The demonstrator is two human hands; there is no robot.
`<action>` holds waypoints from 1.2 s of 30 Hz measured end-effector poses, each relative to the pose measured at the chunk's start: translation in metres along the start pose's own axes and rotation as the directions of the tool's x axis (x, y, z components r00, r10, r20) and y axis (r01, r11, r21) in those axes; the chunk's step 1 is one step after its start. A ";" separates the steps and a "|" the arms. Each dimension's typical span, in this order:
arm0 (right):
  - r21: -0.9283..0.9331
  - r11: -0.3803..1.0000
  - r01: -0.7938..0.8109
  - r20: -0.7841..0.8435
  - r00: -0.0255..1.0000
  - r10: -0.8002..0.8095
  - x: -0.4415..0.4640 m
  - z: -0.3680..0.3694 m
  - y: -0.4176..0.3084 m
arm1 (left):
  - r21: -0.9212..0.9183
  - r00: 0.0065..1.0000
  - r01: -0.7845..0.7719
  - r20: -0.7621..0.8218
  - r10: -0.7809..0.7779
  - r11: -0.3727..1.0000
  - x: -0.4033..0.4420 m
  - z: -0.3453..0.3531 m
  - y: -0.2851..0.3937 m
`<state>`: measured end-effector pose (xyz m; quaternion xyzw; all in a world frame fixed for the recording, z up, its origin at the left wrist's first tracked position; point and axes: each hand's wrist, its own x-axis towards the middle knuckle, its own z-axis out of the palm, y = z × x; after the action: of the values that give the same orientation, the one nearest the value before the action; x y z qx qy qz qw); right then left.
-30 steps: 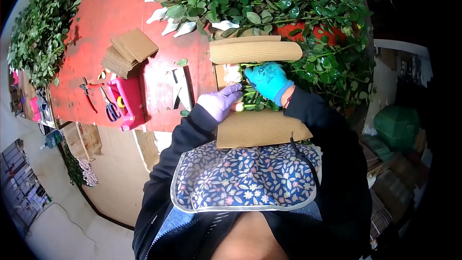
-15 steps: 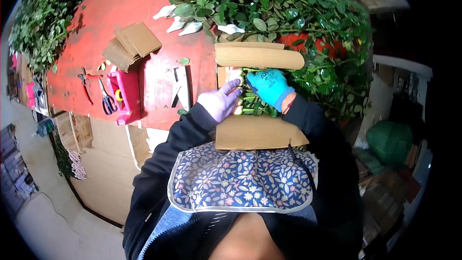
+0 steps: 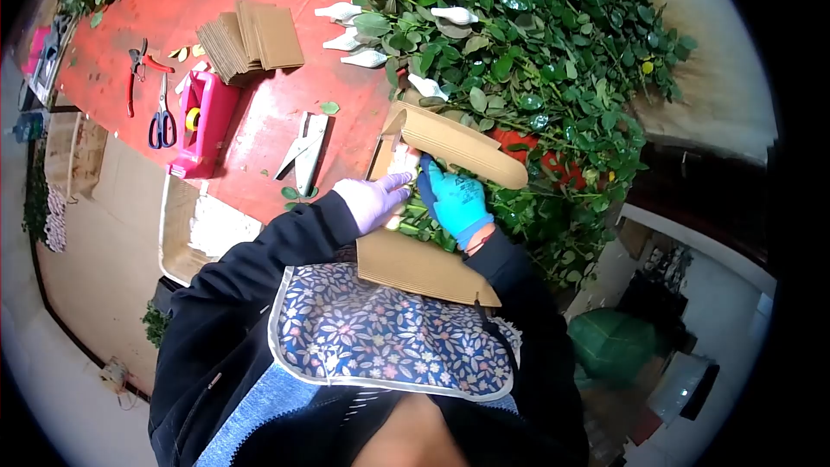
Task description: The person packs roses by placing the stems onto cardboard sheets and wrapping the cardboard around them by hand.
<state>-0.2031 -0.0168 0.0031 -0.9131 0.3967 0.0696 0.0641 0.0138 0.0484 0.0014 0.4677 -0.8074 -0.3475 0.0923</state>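
My left hand (image 3: 373, 201), in a thin lilac glove, lies over the pale rose heads (image 3: 403, 162), fingers extended and slightly apart. Close to its right, my right hand (image 3: 453, 201), in a blue coated glove, rests with bent fingers on the green stems (image 3: 424, 223); whether it grips any is hidden. The flowers lie between two flaps of corrugated cardboard: the far flap (image 3: 458, 145) is curled over, the near flap (image 3: 424, 268) lies against the floral apron (image 3: 389, 329).
On the red table (image 3: 259, 134) are a stapler (image 3: 306, 156), a pink tape dispenser (image 3: 204, 125), scissors (image 3: 162, 121), red pliers (image 3: 134, 78) and stacked cardboard pieces (image 3: 251, 41). Leafy stems (image 3: 536, 52) with white-netted buds (image 3: 363, 59) fill the far right.
The view has turned, so the table and its tools appear rotated and shifted. Both hands remain at the flowers, with only slight shifts of the fingers.
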 end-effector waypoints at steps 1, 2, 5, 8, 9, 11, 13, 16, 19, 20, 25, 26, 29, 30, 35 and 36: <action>0.006 1.000 -0.002 -0.001 1.000 0.002 0.000 0.002 -0.001 | -0.007 1.000 0.001 -0.015 -0.001 1.000 0.000 0.001 0.000; 0.009 1.000 -0.012 0.012 1.000 0.012 0.001 -0.002 -0.003 | -0.013 0.999 -0.001 -0.033 0.001 1.000 0.000 0.002 -0.001; 0.011 0.999 -0.042 0.086 0.995 0.041 0.003 -0.003 -0.003 | -0.018 0.995 -0.034 -0.099 0.032 0.999 -0.002 0.001 -0.003; -0.022 0.999 -0.027 0.114 0.993 0.029 0.005 -0.010 -0.003 | -0.035 0.981 -0.103 -0.170 0.095 0.994 0.001 0.004 -0.011; -0.031 0.999 -0.036 0.110 0.993 0.039 0.004 -0.009 -0.001 | -0.032 0.979 -0.115 -0.173 0.108 0.993 0.002 0.004 -0.013; 0.010 1.000 -0.019 0.070 0.997 0.019 0.005 -0.010 0.000 | 0.028 0.961 -0.152 -0.227 0.155 0.988 0.007 -0.004 -0.011; 0.071 0.996 -0.061 0.077 0.996 0.055 0.004 -0.013 0.000 | 0.013 0.983 -0.113 -0.144 0.114 0.993 0.013 -0.009 -0.009; 0.173 0.983 0.066 -0.034 0.998 -0.061 -0.002 -0.013 0.010 | 0.000 0.997 -0.039 -0.068 0.039 0.999 0.016 -0.001 -0.011; 0.366 0.908 0.203 -0.260 0.959 -0.109 -0.007 -0.084 0.018 | -0.042 0.991 -0.033 -0.131 0.027 0.999 0.013 0.009 -0.013; 0.441 0.884 0.156 -0.264 0.964 -0.039 -0.008 -0.112 0.021 | -0.079 0.993 -0.016 -0.117 0.007 0.997 0.013 0.007 -0.012; 0.565 0.801 -0.195 -0.093 0.950 0.297 0.017 -0.108 0.109 | -0.062 0.995 0.027 -0.089 -0.033 0.998 0.018 0.011 -0.019; 0.503 0.824 -0.259 0.048 0.961 0.272 0.023 -0.080 0.136 | -0.046 0.994 0.014 -0.104 -0.019 0.999 0.019 0.014 -0.021; 0.394 0.822 -0.411 0.419 0.876 0.237 0.039 -0.025 0.172 | -0.031 0.989 -0.016 -0.144 0.011 0.999 0.023 0.016 -0.024; 0.510 0.736 -0.445 0.456 0.866 0.207 0.041 -0.004 0.181 | -0.031 0.992 -0.003 -0.124 -0.001 1.000 0.025 0.016 -0.024; 0.595 0.707 -0.382 0.385 0.908 0.166 0.042 -0.003 0.181 | -0.036 0.987 -0.030 -0.161 0.024 0.999 0.026 0.026 -0.037; 0.673 0.646 -0.361 0.332 0.927 0.172 0.039 -0.004 0.181 | -0.041 0.985 -0.039 -0.172 0.031 0.998 0.027 0.028 -0.039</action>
<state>-0.3088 -0.1679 -0.0115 -0.7286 0.5118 0.0253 0.4544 0.0133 0.0272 -0.0492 0.4794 -0.7969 -0.3220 0.1775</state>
